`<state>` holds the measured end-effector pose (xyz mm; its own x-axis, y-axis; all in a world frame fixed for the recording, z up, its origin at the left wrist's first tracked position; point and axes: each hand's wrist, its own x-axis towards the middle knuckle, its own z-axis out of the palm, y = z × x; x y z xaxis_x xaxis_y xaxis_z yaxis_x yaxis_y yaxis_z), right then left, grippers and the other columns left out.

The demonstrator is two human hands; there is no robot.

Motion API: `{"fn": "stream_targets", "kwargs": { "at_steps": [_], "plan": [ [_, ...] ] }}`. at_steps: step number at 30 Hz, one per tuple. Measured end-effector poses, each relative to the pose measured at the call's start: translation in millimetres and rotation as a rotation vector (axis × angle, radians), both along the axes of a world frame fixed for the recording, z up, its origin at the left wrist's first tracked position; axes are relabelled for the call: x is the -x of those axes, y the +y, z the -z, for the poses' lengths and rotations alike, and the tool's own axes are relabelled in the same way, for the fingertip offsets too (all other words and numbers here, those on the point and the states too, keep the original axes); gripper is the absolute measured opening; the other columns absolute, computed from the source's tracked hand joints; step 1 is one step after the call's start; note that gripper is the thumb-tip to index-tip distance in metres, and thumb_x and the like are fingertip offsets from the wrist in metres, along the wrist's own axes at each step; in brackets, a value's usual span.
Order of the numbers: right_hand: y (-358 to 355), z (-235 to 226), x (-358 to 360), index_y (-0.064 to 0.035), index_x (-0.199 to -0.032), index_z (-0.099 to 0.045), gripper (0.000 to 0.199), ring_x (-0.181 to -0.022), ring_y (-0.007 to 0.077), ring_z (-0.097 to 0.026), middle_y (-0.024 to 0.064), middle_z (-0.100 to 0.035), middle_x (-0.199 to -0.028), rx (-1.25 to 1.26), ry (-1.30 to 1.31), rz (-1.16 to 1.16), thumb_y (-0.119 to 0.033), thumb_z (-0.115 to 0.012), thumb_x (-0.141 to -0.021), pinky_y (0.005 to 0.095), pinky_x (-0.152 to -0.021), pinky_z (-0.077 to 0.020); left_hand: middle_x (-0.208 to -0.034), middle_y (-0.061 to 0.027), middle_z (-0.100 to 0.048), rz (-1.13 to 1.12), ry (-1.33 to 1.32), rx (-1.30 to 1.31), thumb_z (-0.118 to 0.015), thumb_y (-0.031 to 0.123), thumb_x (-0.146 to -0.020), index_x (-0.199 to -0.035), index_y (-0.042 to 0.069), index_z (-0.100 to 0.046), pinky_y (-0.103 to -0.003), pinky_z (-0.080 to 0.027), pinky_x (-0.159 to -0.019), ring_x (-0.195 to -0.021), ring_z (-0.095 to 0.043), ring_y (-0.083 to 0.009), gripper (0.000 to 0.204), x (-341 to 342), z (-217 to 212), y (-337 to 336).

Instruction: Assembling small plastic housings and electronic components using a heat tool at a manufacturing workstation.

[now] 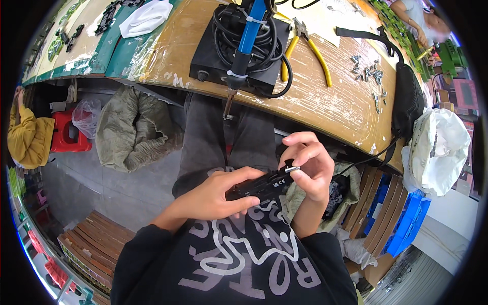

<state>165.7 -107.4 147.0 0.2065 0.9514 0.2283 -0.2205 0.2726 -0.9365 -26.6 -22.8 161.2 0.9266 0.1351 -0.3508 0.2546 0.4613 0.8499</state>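
Note:
My left hand [211, 195] is wrapped round a slim black plastic device [265, 187], holding it over my lap with its far end toward the right. At that end my right hand [311, 165] pinches a small silver metal part [292, 169] between thumb and fingers. The metal part touches or lies very close to the device; which of these I cannot tell. On the wooden bench [325, 109] ahead, yellow-handled cutting pliers [302, 33] lie spread. Several small metal pieces [370, 73] are scattered to their right.
A blue-handled soldering iron [250, 33] with coiled black cable rests on a black box [203, 56], its tip jutting past the bench edge. At the right hang a black strapped object [406, 99] and a white bag [441, 152]. Blue crates [409, 223] and stacked brown boards [99, 244] flank me.

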Motion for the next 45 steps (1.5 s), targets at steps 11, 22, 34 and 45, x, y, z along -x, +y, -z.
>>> {"fn": "stream_targets", "kwargs": {
  "at_steps": [11, 22, 34, 45],
  "plan": [
    [-1, 4, 5, 0.0033, -0.086, -0.050, 0.017, -0.086, 0.0178, -0.051, 0.0167, -0.050, -0.096, 0.021, 0.053, 0.010, 0.009, -0.055, -0.072, 0.0270, -0.074, -0.0437, -0.094, -0.0124, -0.060, -0.174, -0.025, -0.511, -0.059, 0.008, -0.077, -0.110, 0.002, -0.051, -0.029, -0.046, -0.072, -0.082, -0.060, -0.0226, 0.034, 2, -3, -2],
    [-2, 6, 6, 0.0026, -0.086, -0.049, 0.017, -0.082, 0.0185, -0.054, 0.0177, -0.053, -0.092, 0.010, 0.013, 0.075, 0.010, -0.055, -0.072, 0.0273, -0.072, -0.0447, -0.098, -0.0128, -0.059, -0.212, -0.086, -0.626, -0.059, 0.005, -0.076, -0.110, 0.002, -0.051, -0.029, -0.047, -0.073, -0.085, -0.060, -0.0249, 0.035, 1, -1, -2],
    [-1, 6, 10, 0.0021, -0.084, -0.047, 0.018, -0.082, 0.0190, -0.055, 0.0188, -0.055, -0.091, 0.048, 0.032, 0.144, 0.013, -0.054, -0.071, 0.0281, -0.074, -0.0444, -0.090, -0.0115, -0.059, -0.260, -0.136, -0.764, -0.058, 0.004, -0.075, -0.109, 0.002, -0.051, -0.030, -0.047, -0.063, -0.077, -0.060, -0.0277, 0.034, -2, 5, -2],
    [1, 9, 15, 0.0010, -0.082, -0.047, 0.016, -0.082, 0.0178, -0.056, 0.0183, -0.056, -0.090, 0.094, 0.015, 0.240, 0.011, -0.055, -0.073, 0.0263, -0.073, -0.0442, -0.082, -0.0098, -0.057, -0.276, -0.181, -0.894, -0.059, 0.005, -0.074, -0.110, 0.003, -0.051, -0.030, -0.045, -0.052, -0.062, -0.057, -0.0260, 0.038, -3, 18, -1]
  ]
}}
